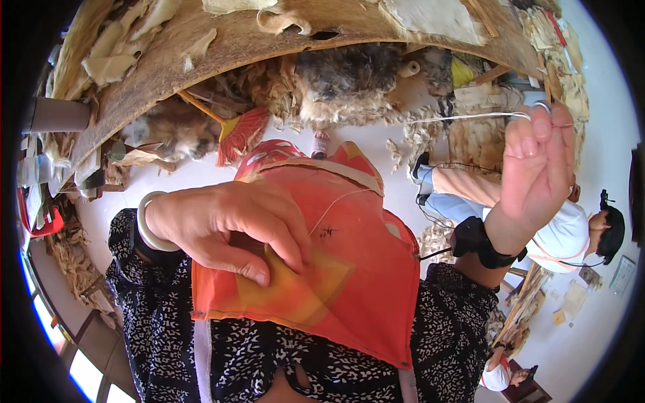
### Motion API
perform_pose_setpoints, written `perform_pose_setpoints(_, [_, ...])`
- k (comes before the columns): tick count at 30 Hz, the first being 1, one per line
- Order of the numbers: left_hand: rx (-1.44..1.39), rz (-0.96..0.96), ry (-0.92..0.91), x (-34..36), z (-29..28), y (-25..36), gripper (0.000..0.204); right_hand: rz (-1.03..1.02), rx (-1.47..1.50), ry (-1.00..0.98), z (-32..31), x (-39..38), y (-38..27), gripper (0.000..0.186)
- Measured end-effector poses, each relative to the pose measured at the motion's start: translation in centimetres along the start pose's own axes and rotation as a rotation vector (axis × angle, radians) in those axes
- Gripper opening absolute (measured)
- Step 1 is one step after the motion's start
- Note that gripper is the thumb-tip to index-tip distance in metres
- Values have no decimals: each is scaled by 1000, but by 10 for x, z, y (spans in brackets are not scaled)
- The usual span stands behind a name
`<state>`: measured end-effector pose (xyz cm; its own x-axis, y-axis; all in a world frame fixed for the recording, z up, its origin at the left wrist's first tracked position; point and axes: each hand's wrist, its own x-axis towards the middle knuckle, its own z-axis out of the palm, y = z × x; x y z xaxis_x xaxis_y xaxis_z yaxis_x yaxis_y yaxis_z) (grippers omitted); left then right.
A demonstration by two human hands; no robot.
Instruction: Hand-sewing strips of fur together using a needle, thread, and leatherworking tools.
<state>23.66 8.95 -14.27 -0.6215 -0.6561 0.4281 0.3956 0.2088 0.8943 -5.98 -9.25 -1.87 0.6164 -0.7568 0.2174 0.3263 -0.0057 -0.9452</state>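
My left hand (232, 218), with a pale bangle (144, 221) at the wrist, rests low over my red and yellow apron (373, 269). Its fingers and thumb curl together; whatever lies under the palm is hidden. Raised high at the right, my right hand (537, 158) pinches a white thread (470, 117). The thread stretches left from the fingertips and fades from sight. A silvery ring-like band (541, 105) shows at one of those fingertips. Another thin thread (336, 203) crosses the apron from near my left fingers to a pale curved band (336, 173) over my lap.
A worn wooden table (235, 50) with hide scraps curves across the far side. Beneath it lie fur pieces (349, 77) and a red broom (242, 134). A seated co-worker (561, 232) is at the right. Another person (498, 376) appears at lower right.
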Motion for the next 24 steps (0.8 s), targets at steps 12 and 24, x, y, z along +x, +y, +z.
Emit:
perform_pose_setpoints(12, [16, -42, 68, -14, 10, 12, 24, -201, -40, -59, -22, -1, -22, 15])
perform_pose_setpoints(24, [134, -41, 147, -35, 9, 19, 30, -53, -240, -54, 14, 20, 29, 14])
